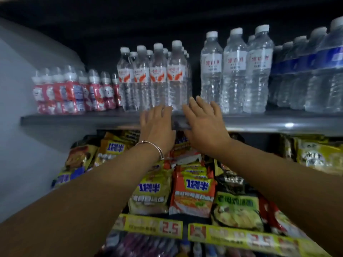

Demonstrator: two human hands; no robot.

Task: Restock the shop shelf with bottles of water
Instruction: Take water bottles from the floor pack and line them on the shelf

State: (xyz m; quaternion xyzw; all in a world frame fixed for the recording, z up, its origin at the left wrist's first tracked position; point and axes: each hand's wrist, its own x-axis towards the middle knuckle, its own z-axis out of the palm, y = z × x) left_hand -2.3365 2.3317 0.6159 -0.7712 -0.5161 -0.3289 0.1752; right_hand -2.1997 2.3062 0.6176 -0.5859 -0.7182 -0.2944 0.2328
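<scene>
Hands point(157, 125) point(205, 125) are reaching open, empty toward bottles point(176, 76); heavy, slick, squashy plastic, likely best gripped mid-body.

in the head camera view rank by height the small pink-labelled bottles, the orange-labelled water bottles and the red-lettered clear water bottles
1. Red-lettered clear water bottles, tallest.
2. Orange-labelled water bottles.
3. Small pink-labelled bottles, shortest.
All stand on one shelf, so nearness hardly skews this.
</scene>
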